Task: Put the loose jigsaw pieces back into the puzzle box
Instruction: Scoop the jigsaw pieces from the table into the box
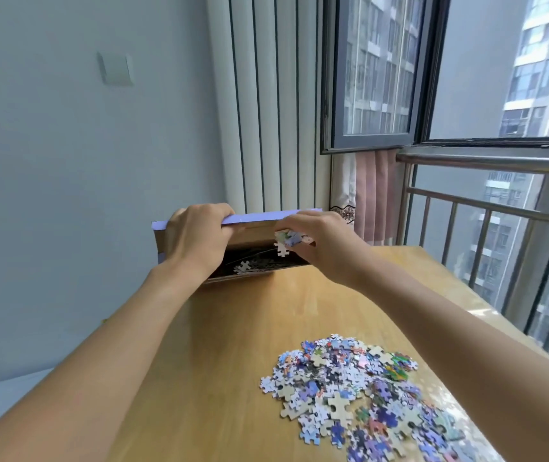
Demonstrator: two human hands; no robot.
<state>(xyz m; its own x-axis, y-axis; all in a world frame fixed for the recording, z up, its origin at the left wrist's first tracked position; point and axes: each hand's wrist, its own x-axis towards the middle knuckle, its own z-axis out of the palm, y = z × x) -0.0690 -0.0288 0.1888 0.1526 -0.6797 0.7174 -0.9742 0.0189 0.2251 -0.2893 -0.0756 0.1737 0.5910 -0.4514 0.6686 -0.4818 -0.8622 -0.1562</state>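
The left hand (196, 238) grips the box (253, 225) rim, tipping its mouth toward the person so the right hand (319, 241), pinching pieces (288, 240), can drop them inside, while the pile (366, 395) waits on the surface (233, 345).

Lilac-edged brown cardboard puzzle box (259, 217); multicoloured heap of loose jigsaw pieces (359, 388), mostly blue, purple, white; honey-yellow wooden bench (233, 328).

A light wooden counter (233, 328) with a glossy top runs toward a pale wall bearing a white switch plate (116, 69). Behind the counter's far edge stands a ribbed white panel (266, 105). Past the far right corner hang pink curtains (374, 195), under a dark-framed window (376, 71). A metal railing (489, 208) lines the right edge, apartment blocks beyond.
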